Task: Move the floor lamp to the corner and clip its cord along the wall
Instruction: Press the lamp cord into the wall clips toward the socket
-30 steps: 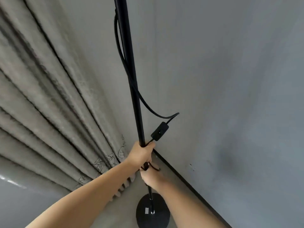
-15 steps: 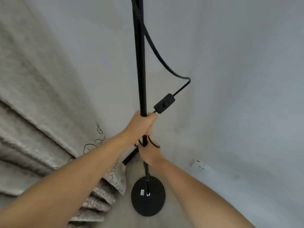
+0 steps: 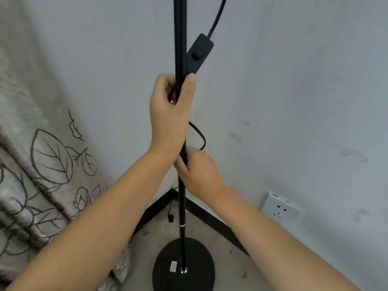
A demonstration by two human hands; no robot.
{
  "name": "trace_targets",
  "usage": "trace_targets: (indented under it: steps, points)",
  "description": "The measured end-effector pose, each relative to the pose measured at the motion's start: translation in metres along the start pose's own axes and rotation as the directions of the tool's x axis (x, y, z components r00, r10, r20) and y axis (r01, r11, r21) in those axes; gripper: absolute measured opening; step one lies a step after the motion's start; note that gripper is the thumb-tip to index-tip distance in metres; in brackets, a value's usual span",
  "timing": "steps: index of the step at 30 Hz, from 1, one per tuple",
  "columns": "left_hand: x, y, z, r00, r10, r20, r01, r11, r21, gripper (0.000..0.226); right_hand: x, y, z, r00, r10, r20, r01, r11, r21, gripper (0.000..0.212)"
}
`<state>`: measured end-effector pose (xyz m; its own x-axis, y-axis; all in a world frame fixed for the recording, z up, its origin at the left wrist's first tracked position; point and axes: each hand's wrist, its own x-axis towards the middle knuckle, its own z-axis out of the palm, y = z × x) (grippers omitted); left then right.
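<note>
A black floor lamp stands upright in the room corner. Its thin pole (image 3: 180, 34) rises from a round black base (image 3: 195, 267) on the floor. My left hand (image 3: 170, 114) is wrapped around the pole at mid height. Just below it, my right hand (image 3: 199, 171) grips the pole together with a stretch of the black cord (image 3: 200, 136), which loops out to the right between the hands. The cord's inline switch (image 3: 198, 53) hangs beside the pole just above my left thumb. A small black plug (image 3: 170, 217) dangles near the skirting.
A white wall socket (image 3: 280, 207) sits low on the right wall. A grey leaf-patterned curtain (image 3: 42, 156) hangs at the left, its hem close to the lamp base. Black skirting (image 3: 212, 217) runs along both walls into the corner.
The view has swung down and right, bringing the corner and the wall socket into sight. The lamp now stands closer to the corner. Both hands keep their hold on the pole.
</note>
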<state>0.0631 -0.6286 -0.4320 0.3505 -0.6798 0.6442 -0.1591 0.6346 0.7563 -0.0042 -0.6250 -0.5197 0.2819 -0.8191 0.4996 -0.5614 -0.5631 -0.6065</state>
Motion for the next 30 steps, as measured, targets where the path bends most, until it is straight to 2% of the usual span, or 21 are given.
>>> trace_targets:
  steps: [2,5,7,10,13,16,17,18,19,20,21,22,23,24,25,27,28,30]
  points:
    - [-0.021,-0.016,-0.008,0.997,-0.017,-0.072,0.014,0.999,-0.038,0.022,-0.025,0.020,0.008,0.996,-0.015,0.092,0.022,0.997,-0.078,0.037]
    - [-0.046,-0.028,-0.025,0.995,-0.066,-0.069,0.064,0.998,-0.024,0.021,-0.057,0.053,0.013,0.986,0.014,0.169,0.018,0.983,-0.185,0.032]
    - [-0.058,-0.029,-0.033,1.000,-0.029,-0.010,0.028,0.997,-0.073,0.022,-0.067,0.080,0.012,0.974,0.106,0.198,-0.052,0.963,-0.264,0.028]
    - [-0.072,-0.023,-0.038,0.988,0.066,0.141,-0.038,0.979,-0.198,0.022,-0.066,0.110,-0.003,0.937,0.277,0.214,-0.218,0.940,-0.263,0.025]
    - [-0.085,-0.017,-0.032,0.933,-0.004,0.359,0.093,0.968,-0.233,0.023,-0.054,0.123,-0.027,0.910,0.407,0.078,-0.403,0.913,-0.069,0.027]
    - [-0.094,-0.014,-0.024,0.768,-0.043,0.639,0.266,0.929,-0.257,0.029,-0.042,0.129,-0.053,0.793,0.601,-0.100,-0.526,0.758,0.387,0.029]
    - [-0.095,-0.015,-0.023,0.717,-0.053,0.695,0.303,0.922,-0.242,0.030,-0.041,0.131,-0.062,0.748,0.656,-0.098,-0.539,0.687,0.488,0.028]
    - [-0.096,-0.016,-0.021,0.685,-0.080,0.724,0.334,0.918,-0.214,0.031,-0.043,0.136,-0.069,0.722,0.689,-0.061,-0.571,0.644,0.509,0.027]
    - [-0.096,-0.019,-0.019,0.675,-0.123,0.727,0.349,0.922,-0.168,0.032,-0.047,0.139,-0.074,0.706,0.707,0.032,-0.642,0.620,0.451,0.028]
    - [-0.097,-0.024,-0.015,0.686,-0.177,0.706,0.345,0.933,-0.101,0.032,-0.051,0.139,-0.078,0.682,0.709,0.179,-0.724,0.619,0.306,0.027]
    - [-0.097,-0.029,-0.009,0.709,-0.240,0.663,0.339,0.941,-0.022,0.031,-0.057,0.138,-0.080,0.623,0.697,0.355,-0.762,0.644,0.071,0.021]
    - [-0.097,-0.035,-0.001,0.736,-0.302,0.606,0.346,0.937,0.046,0.030,-0.062,0.135,-0.082,0.520,0.676,0.523,-0.717,0.678,-0.163,0.010]
    - [-0.097,-0.040,0.008,0.757,-0.358,0.547,0.374,0.923,0.087,0.030,-0.065,0.132,-0.084,0.423,0.654,0.627,-0.604,0.719,-0.343,0.029]
    - [-0.095,-0.046,0.017,0.769,-0.406,0.493,0.415,0.905,0.099,0.030,-0.065,0.132,-0.083,0.393,0.623,0.676,-0.504,0.761,-0.408,0.056]
    - [-0.093,-0.052,0.026,0.773,-0.445,0.452,0.461,0.884,0.080,0.030,-0.061,0.128,-0.084,0.427,0.573,0.700,-0.503,0.793,-0.343,0.076]
    - [-0.086,-0.061,0.042,0.778,-0.481,0.405,0.543,0.838,-0.049,0.030,-0.050,0.112,-0.086,0.624,0.412,0.664,-0.537,0.843,-0.018,0.090]
    - [-0.082,-0.064,0.050,0.788,-0.484,0.380,0.563,0.817,-0.126,0.031,-0.045,0.106,-0.086,0.710,0.327,0.623,-0.508,0.851,0.132,0.087]
    - [-0.072,-0.069,0.066,0.814,-0.492,0.311,0.572,0.774,-0.273,0.032,-0.038,0.098,-0.083,0.781,0.223,0.583,-0.482,0.808,0.338,0.065]
